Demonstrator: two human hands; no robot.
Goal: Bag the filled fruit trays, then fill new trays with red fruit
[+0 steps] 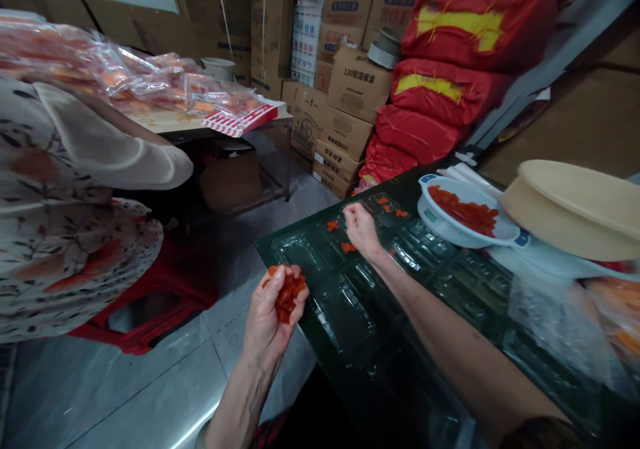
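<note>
A handful of glossy orange-red pieces (287,301), their kind not clear, is cupped in my left hand (267,312), just off the table's near left edge. Over the far part of the dark green table (280,241), my right hand (360,229) has its fingers pressed together; whatever they pinch is hidden. Beneath lie rows of clear plastic trays (345,309). Small orange pieces (347,247) sit in compartments near my right hand, with another piece (333,225) just to its left. More such pieces fill a pale blue bowl (426,214) to the right.
A large beige basin (575,199) stands beside the bowl, with plastic bags (560,329) in front. To the left a person (65,202) sits on a red stool (155,302) by a table of packed bags (145,79). Cartons (357,82) and red sacks (450,89) are stacked behind.
</note>
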